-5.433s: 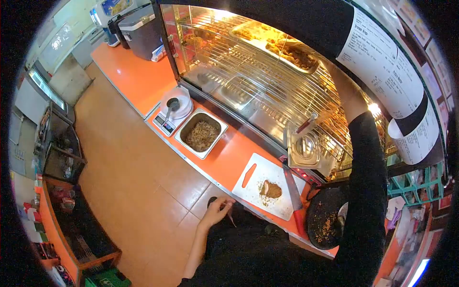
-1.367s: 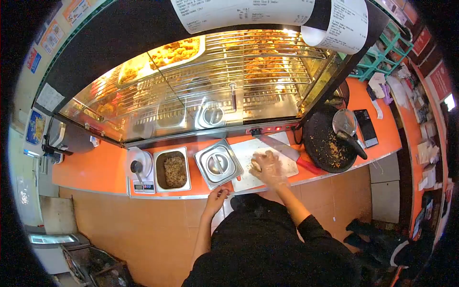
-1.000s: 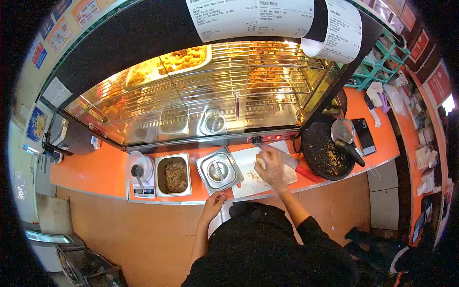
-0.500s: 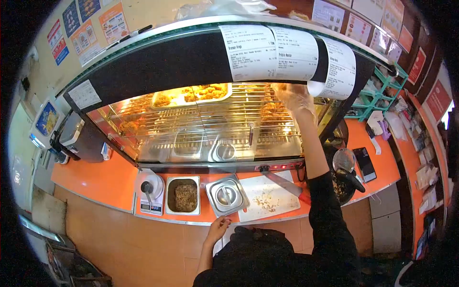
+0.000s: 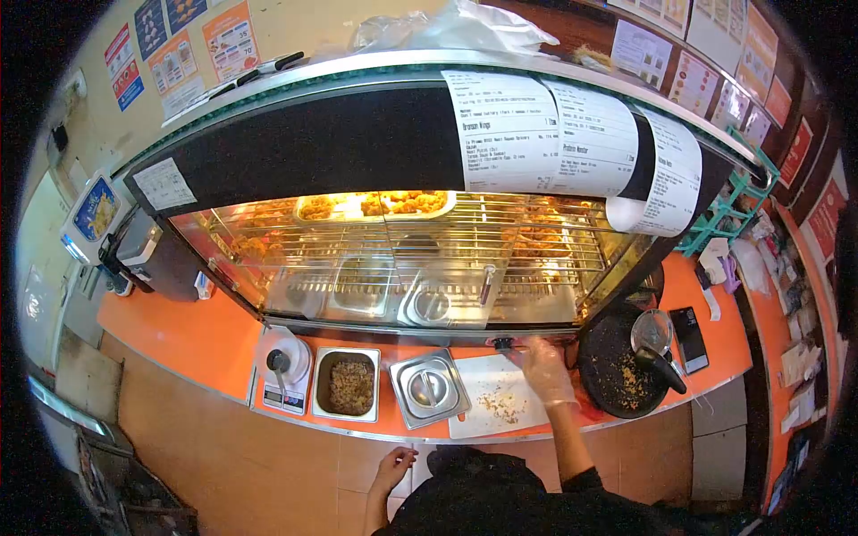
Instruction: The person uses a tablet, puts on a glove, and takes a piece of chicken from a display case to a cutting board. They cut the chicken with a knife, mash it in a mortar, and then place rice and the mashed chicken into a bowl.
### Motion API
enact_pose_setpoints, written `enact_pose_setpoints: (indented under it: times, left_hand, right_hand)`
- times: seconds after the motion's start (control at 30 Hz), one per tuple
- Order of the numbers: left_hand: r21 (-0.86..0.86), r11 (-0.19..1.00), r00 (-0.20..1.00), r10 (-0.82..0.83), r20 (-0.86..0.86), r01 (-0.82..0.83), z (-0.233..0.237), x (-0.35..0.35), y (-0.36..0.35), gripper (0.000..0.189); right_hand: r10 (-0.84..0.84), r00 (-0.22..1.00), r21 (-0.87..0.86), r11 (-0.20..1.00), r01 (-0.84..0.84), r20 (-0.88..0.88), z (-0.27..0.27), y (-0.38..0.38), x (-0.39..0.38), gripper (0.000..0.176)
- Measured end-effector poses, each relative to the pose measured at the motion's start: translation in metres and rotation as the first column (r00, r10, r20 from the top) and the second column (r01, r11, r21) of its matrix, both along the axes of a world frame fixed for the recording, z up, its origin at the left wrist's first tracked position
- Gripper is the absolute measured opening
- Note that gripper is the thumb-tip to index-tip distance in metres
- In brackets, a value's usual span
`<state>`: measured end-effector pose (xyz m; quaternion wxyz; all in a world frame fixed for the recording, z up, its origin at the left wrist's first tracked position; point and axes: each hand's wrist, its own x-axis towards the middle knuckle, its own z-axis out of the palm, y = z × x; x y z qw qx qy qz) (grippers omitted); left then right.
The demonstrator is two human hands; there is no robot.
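On counter (image 5: pixel 197 339): cutting board (image 5: pixel 496 406), lidded pan (image 5: pixel 429 389) at 9 o'clock, open pan (image 5: pixel 350 386) then scale (image 5: pixel 286 366) beyond it, round tray (image 5: pixel 617 375) at 3 o'clock, display cabinet (image 5: pixel 402 259) at 12 o'clock

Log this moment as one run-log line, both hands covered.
right hand: gloved, over right end of cutting board | left hand: bare, by counter edge | lidded pan: left of board | grips: unclear

The counter (image 5: pixel 197 335) was orange; the board (image 5: pixel 487 420) white, flecked with brown crumbs. The pan (image 5: pixel 612 366) was black, the tins (image 5: pixel 429 389) silver. The receipts (image 5: pixel 509 134) were white with black print. The right hand (image 5: pixel 545 371) wore a clear glove.
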<state>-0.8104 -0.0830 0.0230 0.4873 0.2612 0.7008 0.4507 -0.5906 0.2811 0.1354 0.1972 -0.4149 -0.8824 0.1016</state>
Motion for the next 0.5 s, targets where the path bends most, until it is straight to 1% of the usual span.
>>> enact_pose_setpoints:
  times: [0.03,0.07,0.1,0.17,0.2,0.23,0.27,0.3,0.33,0.37,0.4,0.43,0.47,0.5]
  left_hand:
    - [-0.028,0.998,0.998,-0.062,-0.009,0.061,-0.006,0.0,-0.003,0.025]
    - [-0.052,0.989,0.99,-0.141,0.004,0.141,0.009,0.004,-0.007,0.033]
    - [-0.051,0.989,0.991,-0.136,0.003,0.136,0.004,0.006,-0.013,0.033]
    - [-0.131,0.937,0.942,-0.307,0.137,0.325,-0.007,0.016,-0.03,0.037]
    - [-0.13,0.937,0.941,-0.306,0.143,0.325,-0.012,0.009,-0.027,0.037]
    - [-0.133,0.931,0.934,-0.316,0.167,0.339,-0.017,0.017,-0.027,0.037]
    - [-0.132,0.926,0.926,-0.326,0.19,0.353,-0.02,0.018,-0.021,0.038]
    - [-0.133,0.921,0.918,-0.335,0.213,0.367,-0.023,0.018,-0.017,0.038]
    - [-0.139,0.916,0.911,-0.34,0.235,0.377,-0.024,0.016,-0.018,0.039]
    - [-0.146,0.911,0.905,-0.343,0.253,0.386,-0.024,0.01,-0.02,0.039]
    - [-0.152,0.908,0.899,-0.342,0.273,0.391,-0.025,0.007,-0.023,0.039]
    - [-0.155,0.907,0.895,-0.336,0.295,0.392,-0.026,0.005,-0.028,0.04]
    - [-0.157,0.908,0.891,-0.326,0.315,0.388,-0.026,0.003,-0.033,0.04]
    - [-0.157,0.914,0.892,-0.308,0.331,0.374,-0.027,-0.001,-0.04,0.041]
  right_hand:
    - [-0.02,0.997,-0.119,0.993,0.011,-0.077,-0.044,-0.009,0.014,0.06]
    - [-0.004,0.997,-0.097,0.995,-0.004,-0.079,-0.017,-0.029,0.014,0.051]
    - [0.001,0.997,-0.095,0.995,-0.009,-0.081,-0.021,-0.027,0.011,0.051]
    - [-0.03,0.972,-0.049,0.999,0.019,-0.234,-0.025,-0.026,0.009,0.046]
    - [-0.074,0.976,-0.113,0.992,0.051,-0.207,-0.025,-0.023,0.004,0.042]
    - [-0.073,0.977,-0.11,0.993,0.052,-0.2,-0.023,-0.016,-0.004,0.042]
    - [-0.18,0.982,-0.287,0.939,0.189,0.059,-0.017,-0.009,-0.013,0.039]
    - [-0.228,0.917,-0.414,0.838,0.356,0.327,-0.016,-0.004,-0.018,0.036]
    - [-0.222,0.974,-0.207,0.952,0.224,0.037,-0.074,0.006,-0.012,0.019]
    - [-0.217,0.975,-0.208,0.953,0.22,0.037,-0.073,0.003,-0.018,0.019]
    - [-0.179,0.968,-0.04,0.984,0.175,-0.175,-0.071,-0.001,-0.027,0.011]
    - [-0.094,0.924,0.138,0.978,0.155,-0.369,-0.067,-0.005,-0.035,0.008]
    - [-0.075,0.927,0.14,0.981,0.135,-0.366,-0.042,-0.017,-0.043,0.008]
    - [-0.127,0.934,0.09,0.982,0.166,-0.335,-0.012,-0.034,-0.049,0.01]
